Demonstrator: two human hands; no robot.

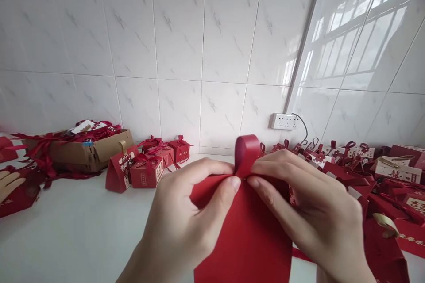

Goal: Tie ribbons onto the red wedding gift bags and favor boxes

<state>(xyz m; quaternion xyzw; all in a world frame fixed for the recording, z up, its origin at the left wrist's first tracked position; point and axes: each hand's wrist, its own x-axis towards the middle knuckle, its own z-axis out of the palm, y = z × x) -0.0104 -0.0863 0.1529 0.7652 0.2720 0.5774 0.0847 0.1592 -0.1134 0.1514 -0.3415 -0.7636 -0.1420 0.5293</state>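
A red folded box (252, 230) with a plain front is held upright close to the camera. From its top edge rises a loop of dark red ribbon (247, 152). My left hand (195, 203) pinches the top edge left of the loop, thumb in front and fingers behind. On the other side my right hand (308, 203) pinches the same edge at the loop's base, its thumb against the front. Both thumb tips nearly meet below the ribbon. The fingertips behind the box are partly hidden.
An open cardboard box (79, 154) of red ribbons stands at the back left, beside small red gift boxes (146, 172). Another person's hand (9, 184) touches a red box at the far left. Many red boxes (381, 243) crowd the right. A socket strip (284, 121) is on the wall.
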